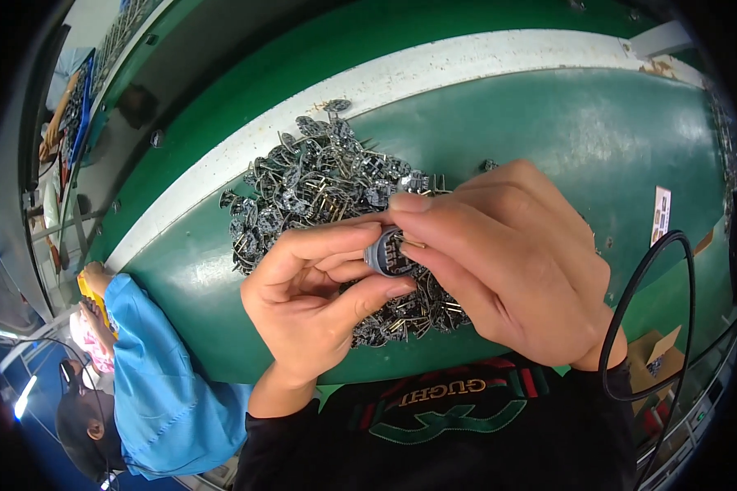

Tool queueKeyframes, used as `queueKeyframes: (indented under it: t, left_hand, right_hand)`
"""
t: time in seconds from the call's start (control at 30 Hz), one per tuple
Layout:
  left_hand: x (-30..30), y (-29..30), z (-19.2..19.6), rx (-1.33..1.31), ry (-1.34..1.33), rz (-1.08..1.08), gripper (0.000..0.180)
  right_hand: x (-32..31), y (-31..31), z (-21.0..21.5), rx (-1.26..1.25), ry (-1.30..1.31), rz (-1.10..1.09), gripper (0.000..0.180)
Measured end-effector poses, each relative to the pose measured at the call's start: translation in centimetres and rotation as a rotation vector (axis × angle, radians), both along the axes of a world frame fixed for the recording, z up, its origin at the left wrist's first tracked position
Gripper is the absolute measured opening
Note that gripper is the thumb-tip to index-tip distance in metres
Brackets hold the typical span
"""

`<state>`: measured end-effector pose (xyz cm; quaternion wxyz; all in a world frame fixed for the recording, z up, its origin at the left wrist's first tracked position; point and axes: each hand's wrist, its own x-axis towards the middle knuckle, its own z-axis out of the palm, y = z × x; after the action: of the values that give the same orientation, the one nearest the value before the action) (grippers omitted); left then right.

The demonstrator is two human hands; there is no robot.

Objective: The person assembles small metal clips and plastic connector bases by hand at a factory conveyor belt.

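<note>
Between the thumb and fingers of my left hand (307, 290) is a small round grey plastic housing (375, 255), its open side tilted toward my right hand. Dark circuit-board parts show inside it. My right hand (520, 262) is closed at that open side, its fingertips around a thin metal lead (412, 242) that sticks out; the lead's far end is hidden. Behind and under both hands lies a large heap of small round circuit boards (303, 184) with bent wire leads, partly covered by my hands.
The heap rests on a green tabletop (565, 123), with a white raised strip (467, 53) along its far side. A black cable (689, 295) loops by my right arm, near a cardboard box (659, 360). A person in a blue sleeve (151, 368) works at the left.
</note>
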<state>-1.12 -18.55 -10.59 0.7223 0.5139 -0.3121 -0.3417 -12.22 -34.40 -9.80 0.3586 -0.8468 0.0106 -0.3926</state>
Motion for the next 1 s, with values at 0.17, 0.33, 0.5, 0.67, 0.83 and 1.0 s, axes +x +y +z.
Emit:
queueKeyframes:
  t: [0.17,0.33,0.5,0.67,0.83,1.0]
  left_hand:
    - [-0.6,-0.1,-0.4,-0.013,-0.004,0.003,0.038]
    - [-1.2,-0.2,0.2,0.008,0.006,0.057,0.038]
    - [-0.4,-0.6,1.2,0.084,-0.022,0.104,0.029]
    - [8.7,-1.5,0.8,0.333,-0.362,0.437,0.019]
    - [19.9,-2.2,-1.5,0.605,-0.553,0.565,0.025]
    - [23.2,-3.2,-6.3,0.708,-0.766,0.558,0.022]
  right_hand:
    - [-0.3,0.3,-0.4,-0.093,-0.053,-0.011,0.045]
    - [-0.4,1.0,-0.2,-0.082,-0.047,-0.025,0.037]
    - [-0.1,1.3,-0.8,-0.095,-0.075,-0.026,0.039]
    - [-0.6,-4.9,-2.2,-0.001,0.177,-0.047,0.033]
    - [-0.1,-5.6,-1.0,-0.219,0.441,0.001,0.026]
    - [-0.9,-4.5,-0.2,-0.204,0.732,-0.049,0.019]
